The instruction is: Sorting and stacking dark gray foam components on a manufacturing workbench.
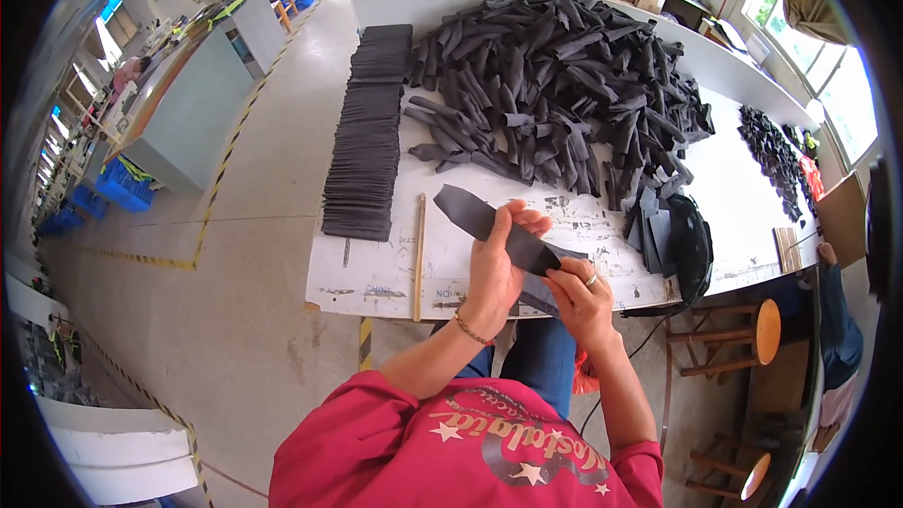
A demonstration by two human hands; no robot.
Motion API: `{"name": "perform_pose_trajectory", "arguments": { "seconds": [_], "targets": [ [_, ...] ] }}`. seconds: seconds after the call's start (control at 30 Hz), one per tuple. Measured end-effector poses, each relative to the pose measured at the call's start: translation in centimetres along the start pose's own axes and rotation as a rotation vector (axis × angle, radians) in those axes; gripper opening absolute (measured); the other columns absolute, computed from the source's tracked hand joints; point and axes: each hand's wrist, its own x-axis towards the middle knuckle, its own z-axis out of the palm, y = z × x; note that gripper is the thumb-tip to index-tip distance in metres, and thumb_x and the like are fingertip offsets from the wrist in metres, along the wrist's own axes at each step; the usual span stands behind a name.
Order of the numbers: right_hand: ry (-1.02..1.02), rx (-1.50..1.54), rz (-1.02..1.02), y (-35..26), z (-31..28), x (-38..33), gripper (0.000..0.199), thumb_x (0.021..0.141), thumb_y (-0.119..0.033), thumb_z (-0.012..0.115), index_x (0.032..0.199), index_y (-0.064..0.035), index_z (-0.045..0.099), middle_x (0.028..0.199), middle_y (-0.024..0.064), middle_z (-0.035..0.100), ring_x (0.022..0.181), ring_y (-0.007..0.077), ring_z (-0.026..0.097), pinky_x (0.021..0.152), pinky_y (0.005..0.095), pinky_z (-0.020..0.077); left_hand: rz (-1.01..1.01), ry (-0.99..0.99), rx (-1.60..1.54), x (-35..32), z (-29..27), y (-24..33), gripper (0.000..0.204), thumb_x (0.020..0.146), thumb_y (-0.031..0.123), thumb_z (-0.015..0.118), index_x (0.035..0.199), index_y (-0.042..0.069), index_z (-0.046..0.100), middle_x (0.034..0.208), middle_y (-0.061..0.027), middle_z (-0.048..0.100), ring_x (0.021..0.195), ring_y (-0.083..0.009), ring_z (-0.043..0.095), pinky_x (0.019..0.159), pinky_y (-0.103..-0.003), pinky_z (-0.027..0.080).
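Note:
A dark grey flat strip [467, 213] with a tapered end is held slantwise over the table's near edge. My left hand [496, 263] grips it around the middle, thumb on top and fingers partly raised. The fingers of my right hand [580, 295], one with a ring, pinch its lower right end. Another dark piece [536, 293] shows beneath my hands; whether it belongs to the same strip I cannot tell. Behind them lies a large heap of similar curled strips [564, 85]. A long, neat row of stacked strips [362, 136] runs along the table's left side.
A thin wooden stick [419, 259] lies on the white worktable [437, 277]. To the right are loose flat dark pieces [651, 233] beside a black bag-like object [691, 249]. Small black parts [776, 155] lie farther right. Wooden stools [767, 331] stand near another person's sleeve [840, 325].

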Motion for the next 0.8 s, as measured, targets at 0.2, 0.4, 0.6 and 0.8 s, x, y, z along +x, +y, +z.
{"name": "perform_pose_trajectory", "arguments": {
  "seconds": [0.2, 0.4, 0.6, 0.8],
  "targets": [
    [-0.01, 0.046, -0.008, -0.1, 0.4, 0.4, 0.018, 0.071, 0.003, 0.074, 0.085, -0.0023, 0.065, 0.088, 0.0115, 0.063, 0.07, 0.0272, 0.062, 0.059, 0.0346, 0.0502, -0.036, -0.003, -0.04, -1.2, 0.3, -1.3, 0.033, 0.099, 0.028, 0.053, 0.113, -0.001, 0.056, 0.1, -0.0133, 0.066, 0.099, -0.0282, 0.065, 0.097, -0.04, 0.048],
    [-0.003, 0.071, 0.038, 0.1, 0.7, 0.3, 0.016, 0.071, 0.004, 0.073, 0.083, -0.0015, 0.065, 0.088, 0.0117, 0.063, 0.071, 0.0271, 0.062, 0.06, 0.0343, 0.0497, -0.034, 0.007, -0.044, -1.4, 0.4, -1.5, 0.032, 0.1, 0.027, 0.052, 0.112, -0.001, 0.056, 0.1, -0.0136, 0.066, 0.1, -0.0281, 0.065, 0.098, -0.04, 0.048],
    [0.009, 0.082, 0.046, 0.1, 0.8, 0.4, 0.015, 0.071, 0.004, 0.073, 0.083, -0.0007, 0.065, 0.088, 0.012, 0.064, 0.071, 0.0272, 0.062, 0.062, 0.0347, 0.0499, -0.036, 0.009, -0.035, -1.5, 0.4, -1.6, 0.032, 0.099, 0.028, 0.052, 0.111, -0.001, 0.057, 0.1, -0.0133, 0.066, 0.099, -0.0283, 0.065, 0.097, -0.04, 0.049],
    [0.012, 0.075, 0.029, 0.3, 1.0, 0.5, 0.018, 0.07, 0.006, 0.073, 0.084, -0.001, 0.064, 0.088, 0.0115, 0.063, 0.072, 0.0277, 0.062, 0.061, 0.0355, 0.0506, -0.032, 0.028, -0.03, -1.7, 0.7, -1.7, 0.032, 0.099, 0.028, 0.052, 0.111, -0.001, 0.057, 0.099, -0.0133, 0.066, 0.099, -0.0281, 0.065, 0.096, -0.039, 0.049]
  ]
}}
